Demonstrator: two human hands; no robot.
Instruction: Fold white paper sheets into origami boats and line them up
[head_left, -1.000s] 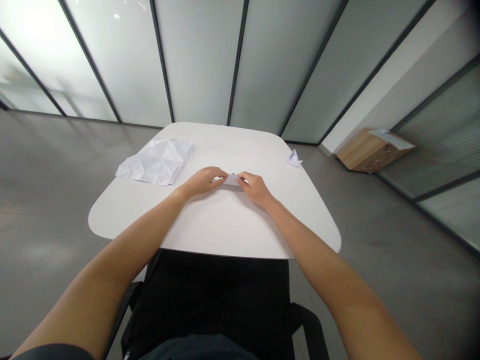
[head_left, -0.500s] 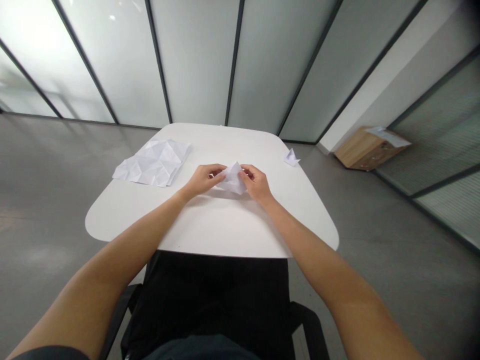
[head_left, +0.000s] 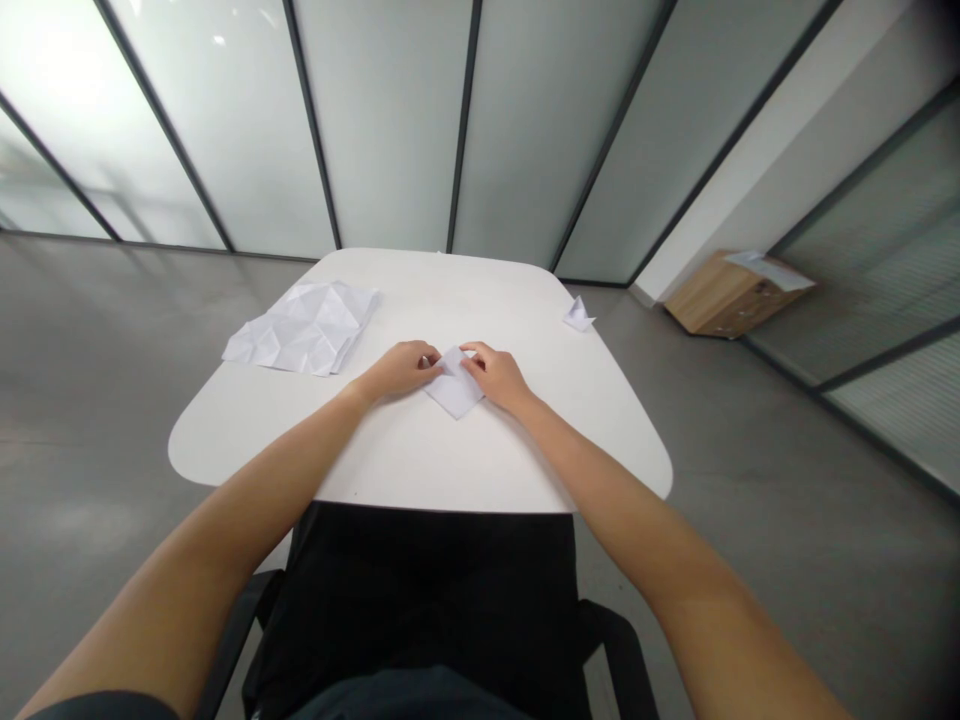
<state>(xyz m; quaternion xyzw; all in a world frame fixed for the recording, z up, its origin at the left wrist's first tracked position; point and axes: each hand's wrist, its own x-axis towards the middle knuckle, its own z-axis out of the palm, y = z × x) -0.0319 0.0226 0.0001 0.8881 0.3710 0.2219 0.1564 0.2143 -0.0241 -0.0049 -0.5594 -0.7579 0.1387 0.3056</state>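
Observation:
A small piece of folded white paper [head_left: 456,388] lies as a flat diamond on or just above the table, one corner pointing toward me. My left hand [head_left: 405,368] pinches its left edge between thumb and fingers. On the opposite side, my right hand [head_left: 495,376] grips the upper right edge, thumb on top of the paper. The fingers under the paper are hidden.
The white table [head_left: 420,470] has rounded corners. Creased white sheets [head_left: 304,328] lie at its left, and a small folded paper shape [head_left: 578,315] sits near the right edge. Beyond, a wooden box [head_left: 731,292] stands on the floor by the frosted glass partition [head_left: 397,120].
The folded paper has gone from a raised, peaked shape to a flat diamond. Both hands have come down slightly toward the tabletop with it.

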